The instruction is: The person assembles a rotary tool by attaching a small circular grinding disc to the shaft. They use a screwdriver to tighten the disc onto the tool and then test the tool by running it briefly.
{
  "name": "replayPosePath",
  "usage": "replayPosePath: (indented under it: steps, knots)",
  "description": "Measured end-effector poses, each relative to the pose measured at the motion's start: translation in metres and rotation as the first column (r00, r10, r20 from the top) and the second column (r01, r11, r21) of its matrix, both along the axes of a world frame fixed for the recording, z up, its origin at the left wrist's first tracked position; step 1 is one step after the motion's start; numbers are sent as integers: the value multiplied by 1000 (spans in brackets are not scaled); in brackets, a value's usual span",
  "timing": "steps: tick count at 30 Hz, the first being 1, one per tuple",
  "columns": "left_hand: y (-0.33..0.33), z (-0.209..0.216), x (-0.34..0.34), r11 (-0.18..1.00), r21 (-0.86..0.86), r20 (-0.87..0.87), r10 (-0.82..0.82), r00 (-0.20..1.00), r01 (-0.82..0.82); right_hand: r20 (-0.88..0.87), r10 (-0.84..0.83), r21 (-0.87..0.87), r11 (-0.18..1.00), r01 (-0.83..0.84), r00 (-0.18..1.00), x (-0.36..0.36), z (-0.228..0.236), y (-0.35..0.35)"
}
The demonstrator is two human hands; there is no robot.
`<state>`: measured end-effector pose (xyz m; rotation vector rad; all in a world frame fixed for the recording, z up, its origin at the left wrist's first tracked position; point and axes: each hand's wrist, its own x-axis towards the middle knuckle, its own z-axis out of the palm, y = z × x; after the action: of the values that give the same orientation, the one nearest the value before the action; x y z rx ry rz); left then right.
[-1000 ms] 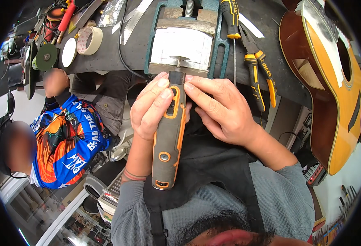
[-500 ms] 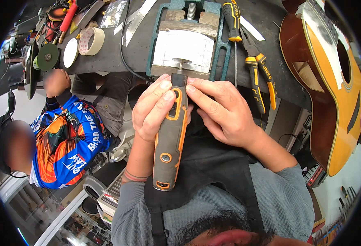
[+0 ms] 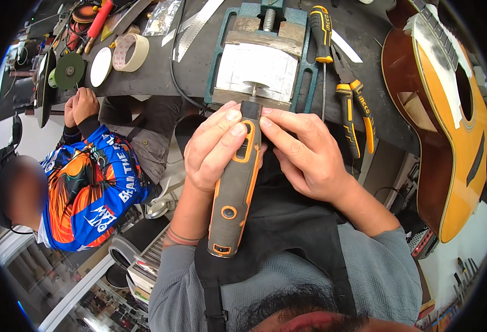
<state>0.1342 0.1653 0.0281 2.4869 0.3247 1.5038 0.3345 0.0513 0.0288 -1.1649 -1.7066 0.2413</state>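
Note:
Both my hands grip a grey and orange cordless rotary tool (image 3: 233, 193), which points away from me. My left hand (image 3: 214, 145) wraps round its left side near the front, thumb and fingers closed on the body. From the right, my right hand (image 3: 305, 150) pinches the black nose collar; some of its fingers are hidden beneath the tool. A thin cutting disc (image 3: 255, 84) on the shaft stands at the near part of a white sheet or plate (image 3: 257, 67). That white piece is clamped in a green bench vise (image 3: 218, 58) with wooden jaw pads (image 3: 265, 41).
Right of the vise lie a screwdriver (image 3: 321, 33) and pliers (image 3: 349, 94). An acoustic guitar (image 3: 464, 149) rests further right. Masking tape (image 3: 131, 52) and steel rulers (image 3: 198, 29) lie left. A co-worker (image 3: 97, 188) works beside a green grinding disc (image 3: 69, 71).
The whole view has shifted slightly, moving the bench rightward in the picture. My grip and the tool's place at the white piece look the same. The co-worker's hands have moved closer to the grinding disc.

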Motion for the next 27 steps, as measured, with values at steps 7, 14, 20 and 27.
replayPosePath:
  steps: [7,14,20,27]
  knots:
    - [1,3,1,1000,-7,10,-21,1000,21,6,-5,-13,1000,5,1000,-1,3,-1]
    - [3,1,-1,1000,-2,6,-25,1000,25,33,0,-35,999,2,999,-1,7,-2]
    - [2,4,0,1000,-8,8,-28,1000,28,34,-2,-43,999,3,999,-1,7,-3]
    - [3,4,1,999,-11,19,-43,999,43,35,-1,-29,1000,2,999,-1,7,-2]
